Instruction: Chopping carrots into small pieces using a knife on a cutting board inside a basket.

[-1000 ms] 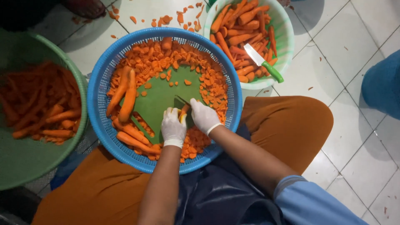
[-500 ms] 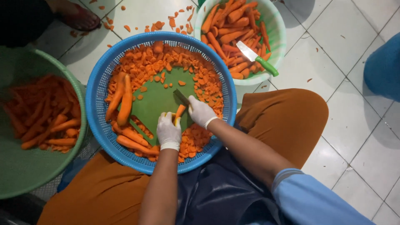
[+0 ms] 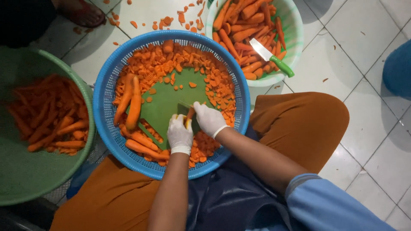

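Note:
A blue plastic basket (image 3: 107, 85) rests on my lap, with a green cutting board (image 3: 165, 102) inside it. Carrot slices (image 3: 214, 83) ring the board and whole peeled carrots (image 3: 132, 100) lie at its left. My left hand (image 3: 179, 134), in a white glove, pins a carrot piece (image 3: 189, 116) to the board. My right hand (image 3: 209, 119), also gloved, grips a knife whose blade (image 3: 184, 108) meets that piece.
A green tub (image 3: 25, 179) of carrots stands at the left. At top right, a pale green bowl (image 3: 295, 38) holds carrots and a green-handled knife (image 3: 272, 57). Carrot scraps (image 3: 180, 19) litter the white tiled floor. Another person's foot (image 3: 81, 13) is at top left.
The view has drifted, so the basket sits lower in the picture. Both hands stay together at the board's near edge, working the knife over the carrot piece.

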